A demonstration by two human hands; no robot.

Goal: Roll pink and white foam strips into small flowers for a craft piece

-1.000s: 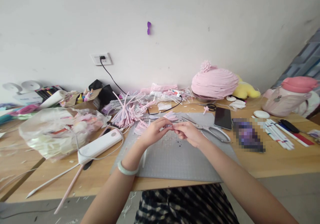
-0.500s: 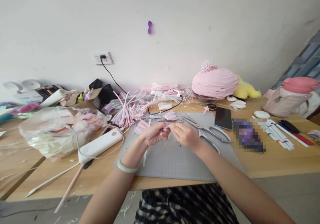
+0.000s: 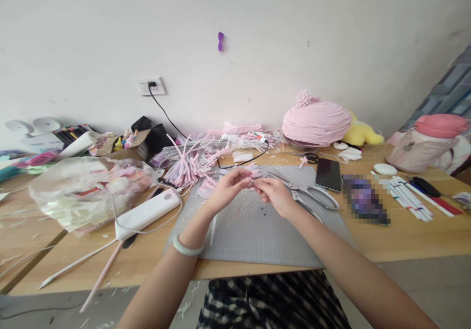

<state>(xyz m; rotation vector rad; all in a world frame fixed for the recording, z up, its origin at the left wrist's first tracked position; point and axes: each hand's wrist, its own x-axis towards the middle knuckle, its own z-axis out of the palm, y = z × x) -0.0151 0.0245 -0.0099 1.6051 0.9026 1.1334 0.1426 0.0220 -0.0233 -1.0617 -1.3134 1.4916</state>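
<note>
Above the grey cutting mat [image 3: 257, 240], my left hand [image 3: 230, 189] and my right hand [image 3: 274, 196] meet fingertip to fingertip. Both are closed in a pinch on a small pale pink piece [image 3: 251, 184], whose shape is too small to make out. Large grey-handled scissors [image 3: 307, 196] lie on the mat just beyond my right hand. Short pink and lilac pieces [image 3: 253, 169] lie behind my fingers, partly hidden. A pink bundle of fuzzy stems [image 3: 184, 169] is to the left of them.
On the left are a white power strip [image 3: 147, 214] with a cable and a clear plastic bag [image 3: 91, 191]. To the right are a black phone [image 3: 328, 174], white markers [image 3: 410, 196] and a pink-lidded jug [image 3: 427, 142]. A pink yarn-like dome [image 3: 316, 122] stands behind.
My left hand has turned and its fingers now reach over the small piece. My right hand has shifted slightly, and more of the pink piece shows between them.
</note>
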